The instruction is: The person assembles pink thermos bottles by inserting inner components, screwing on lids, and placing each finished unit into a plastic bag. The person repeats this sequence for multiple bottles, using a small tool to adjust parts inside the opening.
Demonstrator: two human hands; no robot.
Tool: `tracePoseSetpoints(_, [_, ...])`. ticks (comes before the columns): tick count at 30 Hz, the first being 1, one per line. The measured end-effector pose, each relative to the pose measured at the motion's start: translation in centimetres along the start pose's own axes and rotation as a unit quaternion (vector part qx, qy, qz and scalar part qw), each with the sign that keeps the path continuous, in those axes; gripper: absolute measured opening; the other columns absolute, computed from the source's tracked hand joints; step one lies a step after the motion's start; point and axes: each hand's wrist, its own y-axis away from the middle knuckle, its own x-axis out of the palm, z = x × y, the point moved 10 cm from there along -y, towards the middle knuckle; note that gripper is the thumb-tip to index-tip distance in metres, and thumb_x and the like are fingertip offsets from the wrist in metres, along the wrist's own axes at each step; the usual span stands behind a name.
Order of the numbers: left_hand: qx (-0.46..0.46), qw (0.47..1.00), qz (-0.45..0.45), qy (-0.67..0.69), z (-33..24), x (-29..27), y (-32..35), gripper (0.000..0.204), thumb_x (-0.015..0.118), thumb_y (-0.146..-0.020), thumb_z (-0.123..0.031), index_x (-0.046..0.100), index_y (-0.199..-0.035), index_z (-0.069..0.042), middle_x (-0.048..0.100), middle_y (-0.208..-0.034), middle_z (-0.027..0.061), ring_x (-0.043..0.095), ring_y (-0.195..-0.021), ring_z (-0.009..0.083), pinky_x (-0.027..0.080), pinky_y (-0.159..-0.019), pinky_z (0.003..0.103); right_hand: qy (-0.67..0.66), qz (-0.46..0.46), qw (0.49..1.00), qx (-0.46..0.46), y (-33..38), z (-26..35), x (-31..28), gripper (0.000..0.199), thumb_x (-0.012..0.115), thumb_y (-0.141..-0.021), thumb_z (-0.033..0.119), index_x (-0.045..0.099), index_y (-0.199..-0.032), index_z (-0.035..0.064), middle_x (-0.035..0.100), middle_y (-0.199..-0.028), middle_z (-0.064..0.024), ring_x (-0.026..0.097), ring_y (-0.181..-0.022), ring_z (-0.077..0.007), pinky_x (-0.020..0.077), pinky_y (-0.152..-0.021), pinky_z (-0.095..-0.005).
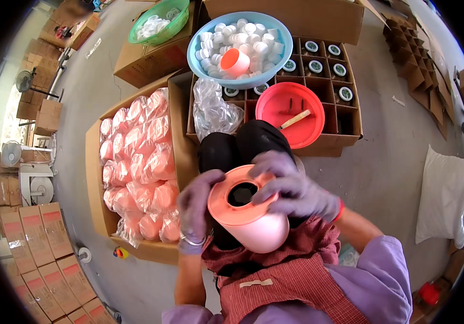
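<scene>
A pale pink rounded container (261,232) with a coral ring-shaped top (224,216) and a dark round opening (242,194) lies tilted over my lap. Gloved in grey, my left hand (195,208) is closed against its left side. My right hand (294,186), also gloved, curls its fingers over the right of the coral rim, close to the opening. Both palms are hidden. Past my knees is a round red tray (313,132), and a wooden-handled tool (295,119) lies in it.
At left, an open carton (186,156) holds bagged coral containers (159,162). Ahead, a light blue basin (242,84) of white caps and a coral cup (235,62) rests on a divided carton (318,148) with lidded jars (345,94). Crumpled clear plastic (215,110) lies beside it.
</scene>
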Motion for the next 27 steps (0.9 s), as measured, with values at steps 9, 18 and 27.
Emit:
tracePoseSetpoints(9, [0.067,0.996,-0.058,0.010,0.6,-1.4,1.5,0.049,0.039,-0.104,-0.037,0.059,-0.126,0.002,0.065,-0.117,0.0151,0.063,-0.106,0.0249,0.049,-0.096,0.039,0.042,0.089,0.995,0.027,-1.2,-0.1,-1.2,0.045,0.079,-0.079,0.030,0.065,-0.114,0.0057,0.063,-0.115,-0.0106,0.058,-0.113,-0.0310,0.0467,-0.097,-0.0421])
tracePoseSetpoints(18, [0.155,0.982,0.007,-0.110,-3.7,-3.2,2.2,0.067,0.046,-0.098,-0.057,0.058,-0.131,0.000,0.064,-0.119,0.0187,0.057,-0.117,0.0305,0.043,-0.103,0.043,0.024,-0.010,0.973,0.229,1.2,-4.4,-5.1,0.068,0.084,-0.075,0.033,0.056,-0.130,0.0036,0.054,-0.133,-0.0162,0.051,-0.128,-0.0307,0.0385,-0.110,-0.0433])
tracePoseSetpoints(27, [0.079,0.977,0.196,-0.004,-5.3,2.9,-1.0,0.070,0.082,-0.078,-0.030,0.057,-0.135,0.003,0.047,-0.147,0.0193,0.052,-0.131,0.0318,0.042,-0.107,0.040,-0.084,-0.062,0.979,0.175,-4.0,-2.4,-0.9,0.044,0.062,-0.093,0.030,0.056,-0.121,-0.0026,0.067,-0.095,-0.0150,0.068,-0.092,-0.0297,0.0526,-0.085,-0.0375])
